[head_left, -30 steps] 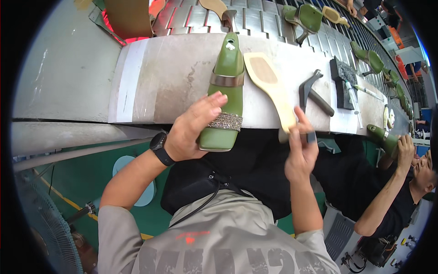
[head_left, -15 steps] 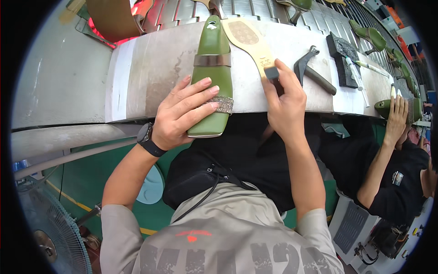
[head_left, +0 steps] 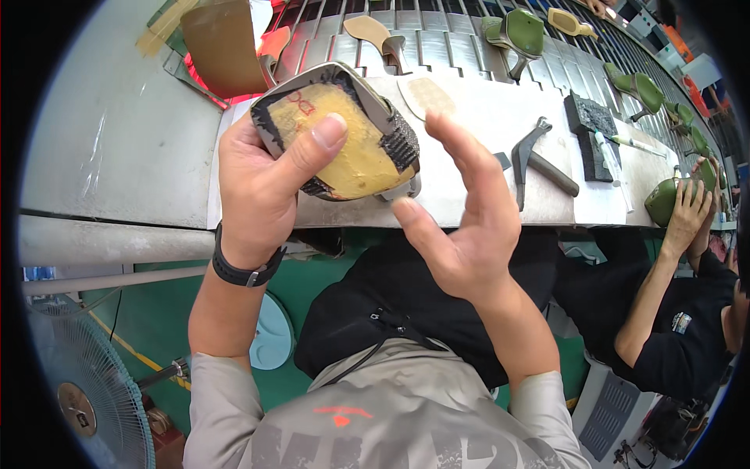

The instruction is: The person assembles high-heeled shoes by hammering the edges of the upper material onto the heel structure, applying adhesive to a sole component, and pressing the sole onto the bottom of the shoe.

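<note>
My left hand [head_left: 262, 180] grips a shoe on its last [head_left: 344, 133], turned bottom up so the yellow underside with its dark folded edge faces me; the thumb presses on the yellow surface. My right hand [head_left: 461, 215] is open beside the shoe, fingers spread, thumb tip touching its lower right edge. A tan insole [head_left: 428, 95] lies on the grey workbench [head_left: 484, 195] just beyond the shoe.
A hammer-like tool [head_left: 535, 156], a black block [head_left: 591, 117] and a pen-like stick [head_left: 617, 170] lie to the right. A co-worker's hands [head_left: 689, 205] hold a green shoe [head_left: 664, 199]. More green shoes [head_left: 519, 31] ride the slatted conveyor behind. A fan [head_left: 86, 391] stands lower left.
The green shoe, which lay flat on the bench under my left hand, is now lifted and turned sole up. My right hand has let go of the small dark piece and opened.
</note>
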Tool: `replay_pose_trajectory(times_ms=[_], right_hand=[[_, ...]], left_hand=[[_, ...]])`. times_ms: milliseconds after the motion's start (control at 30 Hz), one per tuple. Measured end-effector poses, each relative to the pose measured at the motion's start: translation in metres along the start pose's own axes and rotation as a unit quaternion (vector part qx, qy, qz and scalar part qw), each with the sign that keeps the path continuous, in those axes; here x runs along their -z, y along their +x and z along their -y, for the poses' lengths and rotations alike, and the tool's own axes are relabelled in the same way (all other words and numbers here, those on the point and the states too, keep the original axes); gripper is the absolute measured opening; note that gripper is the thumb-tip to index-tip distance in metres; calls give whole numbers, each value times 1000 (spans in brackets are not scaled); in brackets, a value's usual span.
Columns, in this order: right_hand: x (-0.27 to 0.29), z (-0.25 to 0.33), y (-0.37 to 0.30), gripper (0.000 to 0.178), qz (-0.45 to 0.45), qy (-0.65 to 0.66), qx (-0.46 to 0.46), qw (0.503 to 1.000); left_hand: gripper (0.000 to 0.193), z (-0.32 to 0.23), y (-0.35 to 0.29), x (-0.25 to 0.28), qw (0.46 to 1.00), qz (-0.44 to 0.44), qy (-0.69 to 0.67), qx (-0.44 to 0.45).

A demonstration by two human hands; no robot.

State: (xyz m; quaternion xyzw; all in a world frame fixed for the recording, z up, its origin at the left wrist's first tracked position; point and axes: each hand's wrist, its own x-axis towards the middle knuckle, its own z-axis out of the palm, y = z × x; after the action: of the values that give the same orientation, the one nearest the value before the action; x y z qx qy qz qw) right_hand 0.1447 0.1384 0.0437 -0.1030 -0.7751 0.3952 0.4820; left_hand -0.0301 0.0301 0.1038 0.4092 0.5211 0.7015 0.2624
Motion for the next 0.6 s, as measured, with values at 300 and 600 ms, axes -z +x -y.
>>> replay_pose_trajectory(times_ms=[300, 600], right_hand=[[-4, -10, 39, 61, -37, 170, -78, 982], [38, -5, 48, 36, 12, 62, -47, 997]], left_hand=[[66, 30, 3, -26, 989, 60, -108, -82], [63, 38, 23, -26, 988, 113, -67, -81]])
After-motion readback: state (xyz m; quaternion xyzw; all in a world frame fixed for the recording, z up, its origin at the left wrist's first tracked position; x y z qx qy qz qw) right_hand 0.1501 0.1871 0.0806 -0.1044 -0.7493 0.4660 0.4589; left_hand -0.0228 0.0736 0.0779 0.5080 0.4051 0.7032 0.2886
